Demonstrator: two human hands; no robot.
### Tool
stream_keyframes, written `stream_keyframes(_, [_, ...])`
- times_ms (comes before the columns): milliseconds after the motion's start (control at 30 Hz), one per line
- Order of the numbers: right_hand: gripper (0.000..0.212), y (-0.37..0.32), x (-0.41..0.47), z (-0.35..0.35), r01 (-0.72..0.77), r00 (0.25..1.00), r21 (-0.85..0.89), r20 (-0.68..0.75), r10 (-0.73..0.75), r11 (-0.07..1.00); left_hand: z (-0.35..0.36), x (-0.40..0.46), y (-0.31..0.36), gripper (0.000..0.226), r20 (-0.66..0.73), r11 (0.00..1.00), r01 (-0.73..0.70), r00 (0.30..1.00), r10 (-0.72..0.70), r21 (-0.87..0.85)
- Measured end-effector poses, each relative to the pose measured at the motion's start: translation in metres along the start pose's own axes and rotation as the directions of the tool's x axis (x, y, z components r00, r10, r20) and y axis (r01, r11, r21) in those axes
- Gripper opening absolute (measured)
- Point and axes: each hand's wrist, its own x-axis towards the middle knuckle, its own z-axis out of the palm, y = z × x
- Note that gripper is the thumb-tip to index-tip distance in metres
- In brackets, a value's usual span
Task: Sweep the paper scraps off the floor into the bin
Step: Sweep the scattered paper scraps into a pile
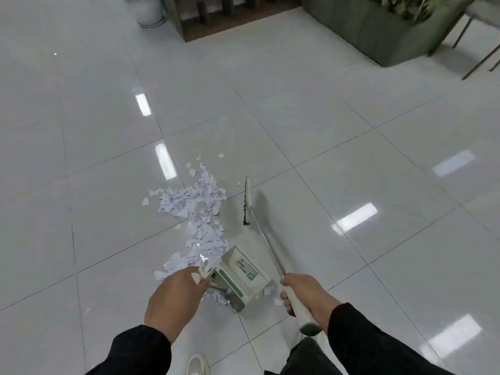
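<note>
Office or lobby interior, glossy pale floor tiles (311,117), green planter box (378,31), dark wooden partition (216,25)

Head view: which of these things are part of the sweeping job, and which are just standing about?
Job:
paper scraps on the floor
broom, gripped by the right hand
dustpan, its handle gripped by the left hand

Standing about:
planter
white vase
wooden shelf

open: bare floor (351,158) right | blocked: planter (378,31), shelf (216,20) far
</note>
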Motion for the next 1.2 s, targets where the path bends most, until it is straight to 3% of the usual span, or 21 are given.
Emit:
stream_keyframes(33, [0.006, 0.004, -0.005, -0.01, -0.008, 1.0, -0.021, 0.023, 0.008, 1.0, 0.005, 0.006, 0.0, 0.027, 0.016, 1.0, -0.01, 1.0, 0.01, 0.015])
stream_keyframes(133, [0.005, 0.045, -0.035, -0.001, 0.037, 0.995, -0.016, -0.094, -0.038, 0.999, -0.006, 0.008, -0.031, 0.025, 0.091, 0.979, -0.186, 0.98, 0.178, 0.088])
stream_keyframes(233, [0.004, 0.096, -0.067, 0.011, 0.074, 0.973, 0.124, -0.228, -0.044, 0.99, -0.009, 0.0, -0.058, 0.039, 0.164, 0.93, -0.337, 0.936, 0.313, 0.149])
stream_keyframes(300, [0.01, 0.166, -0.105, 0.028, 0.074, 0.944, 0.287, -0.329, 0.026, 0.955, -0.009, -0.02, -0.077, 0.036, 0.246, 0.881, -0.437, 0.887, 0.39, 0.18])
stream_keyframes(333, [0.013, 0.173, -0.108, 0.027, 0.064, 0.946, 0.266, -0.324, 0.027, 0.962, -0.006, -0.02, -0.08, 0.029, 0.238, 0.892, -0.423, 0.893, 0.382, 0.157])
stream_keyframes(400, [0.013, 0.248, -0.149, 0.038, 0.083, 0.904, 0.388, -0.417, 0.095, 0.918, 0.002, -0.048, -0.088, 0.015, 0.303, 0.844, -0.514, 0.837, 0.456, 0.151])
stream_keyframes(433, [0.011, 0.254, -0.148, 0.036, 0.072, 0.905, 0.369, -0.415, 0.095, 0.927, 0.0, -0.045, -0.091, 0.017, 0.287, 0.855, -0.502, 0.844, 0.453, 0.126])
stream_keyframes(500, [0.009, 0.333, -0.19, 0.046, 0.091, 0.856, 0.469, -0.488, 0.171, 0.879, 0.017, -0.076, -0.097, 0.031, 0.359, 0.785, -0.603, 0.77, 0.528, 0.141])
stream_keyframes(533, [0.01, 0.341, -0.187, 0.043, 0.08, 0.852, 0.457, -0.493, 0.177, 0.886, 0.014, -0.069, -0.098, 0.035, 0.348, 0.786, -0.603, 0.772, 0.532, 0.137])
stream_keyframes(600, [0.011, 0.422, -0.219, 0.056, 0.091, 0.802, 0.548, -0.535, 0.265, 0.831, 0.037, -0.102, -0.112, 0.034, 0.402, 0.748, -0.652, 0.722, 0.562, 0.124])
stream_keyframes(900, [0.008, 0.657, -0.26, 0.131, 0.14, 0.674, 0.754, -0.548, 0.496, 0.642, 0.107, -0.195, -0.206, 0.035, 0.481, 0.645, -0.753, 0.616, 0.623, 0.129])
stream_keyframes(1033, [0.011, 0.715, -0.279, 0.171, 0.141, 0.663, 0.803, -0.511, 0.546, 0.579, 0.117, -0.222, -0.253, 0.041, 0.506, 0.638, -0.753, 0.619, 0.6, 0.164])
stream_keyframes(1200, [0.011, 0.742, -0.281, 0.191, 0.149, 0.688, 0.829, -0.479, 0.546, 0.539, 0.124, -0.247, -0.287, 0.025, 0.548, 0.629, -0.753, 0.614, 0.569, 0.191])
